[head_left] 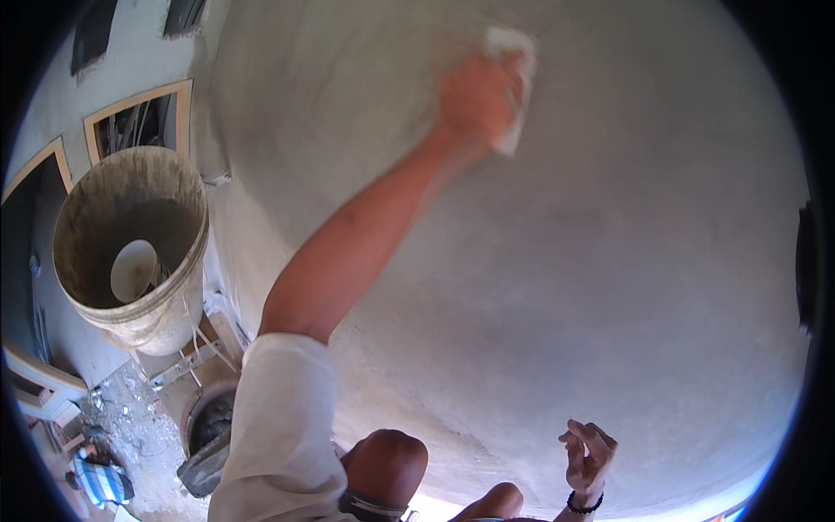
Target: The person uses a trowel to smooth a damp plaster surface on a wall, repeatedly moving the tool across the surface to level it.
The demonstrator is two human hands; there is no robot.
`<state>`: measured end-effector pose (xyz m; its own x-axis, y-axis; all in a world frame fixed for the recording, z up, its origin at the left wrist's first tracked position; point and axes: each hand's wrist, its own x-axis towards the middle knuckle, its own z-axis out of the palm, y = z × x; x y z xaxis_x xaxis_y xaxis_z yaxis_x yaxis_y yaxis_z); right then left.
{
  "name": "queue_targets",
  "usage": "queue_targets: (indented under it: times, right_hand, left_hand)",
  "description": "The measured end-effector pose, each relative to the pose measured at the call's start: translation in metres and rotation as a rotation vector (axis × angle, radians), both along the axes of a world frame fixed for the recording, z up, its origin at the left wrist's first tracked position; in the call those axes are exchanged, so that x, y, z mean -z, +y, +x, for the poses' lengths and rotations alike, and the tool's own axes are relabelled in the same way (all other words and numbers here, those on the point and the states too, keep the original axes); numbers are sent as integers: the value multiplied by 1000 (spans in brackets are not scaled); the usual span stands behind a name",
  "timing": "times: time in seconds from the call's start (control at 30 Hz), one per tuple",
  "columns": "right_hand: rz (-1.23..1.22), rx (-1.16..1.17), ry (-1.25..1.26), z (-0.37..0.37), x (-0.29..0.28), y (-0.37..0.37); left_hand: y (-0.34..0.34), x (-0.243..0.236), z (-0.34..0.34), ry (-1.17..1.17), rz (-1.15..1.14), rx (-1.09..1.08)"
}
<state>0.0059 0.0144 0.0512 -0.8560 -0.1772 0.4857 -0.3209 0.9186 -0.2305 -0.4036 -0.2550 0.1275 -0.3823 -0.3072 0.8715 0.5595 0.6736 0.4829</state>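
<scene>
White pad [518, 117], just one, is clamped in the left hand [477, 91], above and right of one bucket [165, 324] holding one cup [133, 271]; below and right of the bucket, the right hand [590, 465] hangs loosely uncurled.

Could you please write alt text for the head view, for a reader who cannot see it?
The person's left hand holds a blurred pale block at a grey wall. Lower right, the right hand is loosely curled; at left, a dirty bucket holds a smaller container.
</scene>
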Motion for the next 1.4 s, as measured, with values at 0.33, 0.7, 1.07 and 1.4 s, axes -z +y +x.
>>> queue_targets:
  times: [0.33,0.7,1.07,1.4]
  right_hand:
    - [-1,-4,67,9,-2,0]
    - [-80,2,44,20,-2,9]
    - [18,2,48,8,-3,10]
    - [23,7,32,-2,-1,9]
  left_hand:
    - [-3,-15,8,-78,81,180]
    - [-26,-13,-19,-171,174,140]
    - [-57,-102,-18,-91,119,44]
    - [-18,-109,-17,-17,-4,50]
